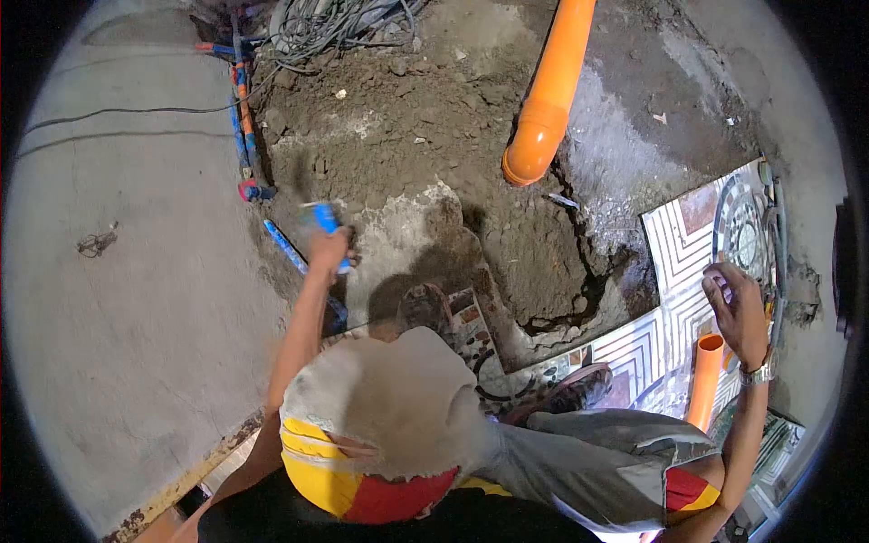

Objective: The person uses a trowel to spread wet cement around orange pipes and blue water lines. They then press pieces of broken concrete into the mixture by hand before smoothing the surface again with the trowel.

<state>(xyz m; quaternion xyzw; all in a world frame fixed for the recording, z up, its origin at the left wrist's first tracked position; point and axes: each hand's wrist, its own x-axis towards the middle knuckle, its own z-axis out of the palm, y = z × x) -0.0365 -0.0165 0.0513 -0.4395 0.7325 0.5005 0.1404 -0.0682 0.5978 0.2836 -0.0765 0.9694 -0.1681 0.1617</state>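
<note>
My left hand is wrapped round a blue object, blurred at its top; I cannot tell its kind. Just left of that hand, a blue pipe slants out by the grey wall. Over at the right, my right hand is raised above the patterned tiles, its fingers curled and pinched together, a watch on the wrist. What lies between those fingertips is hidden. Just below and left of it stands a short orange pipe with its round mouth facing up.
A large orange pipe with an elbow reaches down to a dug trench. Coiled cable lies at the top. Blue and orange pipes run along the plastered wall. Loose soil surrounds broken concrete.
</note>
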